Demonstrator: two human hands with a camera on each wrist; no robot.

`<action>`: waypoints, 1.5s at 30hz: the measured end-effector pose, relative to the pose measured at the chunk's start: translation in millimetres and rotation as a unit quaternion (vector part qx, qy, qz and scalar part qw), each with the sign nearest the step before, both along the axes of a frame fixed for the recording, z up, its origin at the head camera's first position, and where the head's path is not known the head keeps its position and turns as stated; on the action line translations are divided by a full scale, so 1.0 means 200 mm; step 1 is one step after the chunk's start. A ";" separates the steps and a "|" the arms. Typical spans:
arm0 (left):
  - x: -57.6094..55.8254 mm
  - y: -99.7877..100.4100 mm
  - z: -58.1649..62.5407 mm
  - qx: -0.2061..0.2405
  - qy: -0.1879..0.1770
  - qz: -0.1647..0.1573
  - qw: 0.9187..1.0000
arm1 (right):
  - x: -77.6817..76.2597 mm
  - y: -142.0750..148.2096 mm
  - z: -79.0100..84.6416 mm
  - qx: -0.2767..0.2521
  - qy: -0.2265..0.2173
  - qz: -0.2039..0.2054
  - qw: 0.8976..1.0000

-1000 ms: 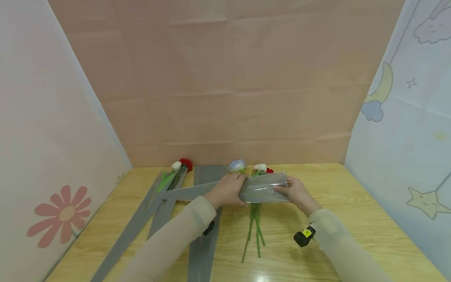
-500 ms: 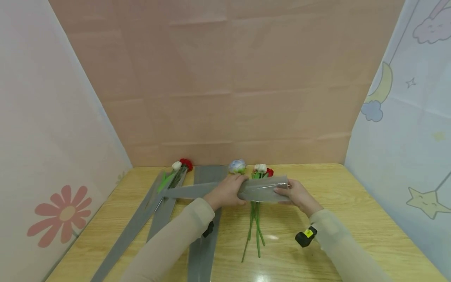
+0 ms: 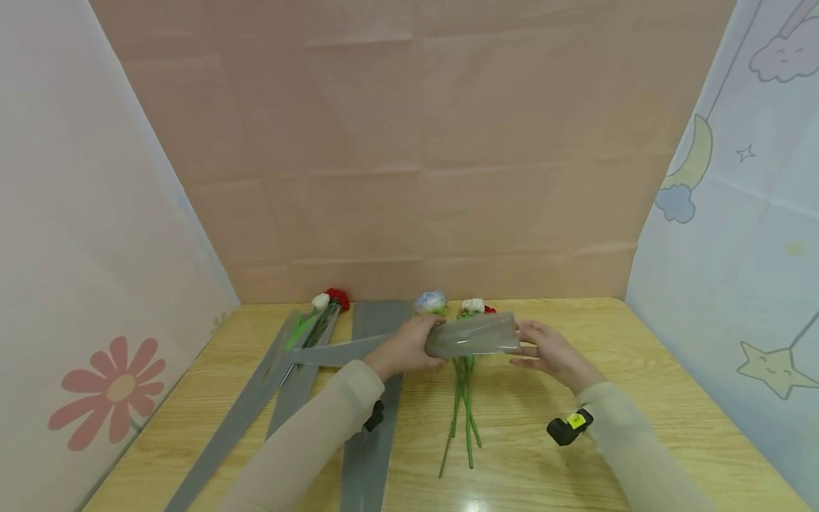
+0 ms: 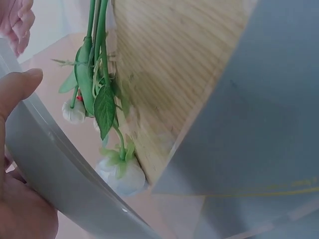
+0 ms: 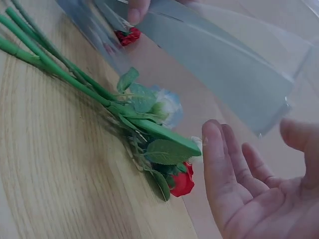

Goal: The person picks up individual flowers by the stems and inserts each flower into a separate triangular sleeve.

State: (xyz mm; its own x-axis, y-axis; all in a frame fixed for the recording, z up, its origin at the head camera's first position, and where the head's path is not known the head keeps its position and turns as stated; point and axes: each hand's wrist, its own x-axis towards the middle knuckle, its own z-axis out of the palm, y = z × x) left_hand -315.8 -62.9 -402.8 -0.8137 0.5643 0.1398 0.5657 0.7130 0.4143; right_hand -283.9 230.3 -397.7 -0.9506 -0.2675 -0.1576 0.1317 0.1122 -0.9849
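Note:
My left hand (image 3: 406, 348) grips a long translucent grey plastic flower sleeve (image 3: 476, 336) at its middle, thumb pressed along its edge in the left wrist view. The sleeve lies crosswise over the green flower stems (image 3: 468, 412), its wide end pointing right. Just off that end, my right hand (image 3: 553, 352) holds nothing, its fingers and thumb apart. On the table under the sleeve lie several artificial flowers, among them a pale blue one (image 3: 431, 301), a white one (image 3: 472, 306) and a red one (image 5: 183, 181). The sleeve partly hides their leaves in the head view.
Another flat grey sleeve (image 3: 366, 462) lies on the wooden table (image 3: 640, 398), left of the stems. Farther left, more grey sleeves (image 3: 224, 441) lie slanted, with a white tulip (image 3: 320, 301) and a red flower (image 3: 338, 297) at the top. A pinkish backdrop (image 3: 409, 178) stands behind.
My right hand has let go of the sleeve's wide end and moved slightly right, its fingers spreading. The left hand keeps its grip and has shifted a little left.

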 end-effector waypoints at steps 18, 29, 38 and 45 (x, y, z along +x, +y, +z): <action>0.00 -0.06 0.07 0.069 -0.003 0.009 0.998 | 0.01 -0.29 -0.15 0.171 -0.044 0.084 0.981; -0.02 -0.06 0.04 0.078 0.000 0.010 0.997 | 0.04 -0.35 -0.21 0.127 -0.051 0.037 0.990; -0.01 -0.06 0.04 0.083 -0.003 0.011 0.996 | 0.08 -0.24 -0.14 0.080 -0.025 -0.009 0.996; 0.00 -0.06 0.05 0.081 -0.006 0.017 0.997 | 0.09 -0.07 0.04 0.098 0.149 -0.148 0.973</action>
State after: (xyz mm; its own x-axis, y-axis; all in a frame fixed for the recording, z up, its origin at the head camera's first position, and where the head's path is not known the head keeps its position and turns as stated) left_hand -316.7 -74.8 -393.2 -0.8345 0.5065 0.2170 0.5360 0.6550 0.5326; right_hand -265.7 217.3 -389.1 -0.9927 0.0317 0.1163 -0.1013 0.3030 -0.9476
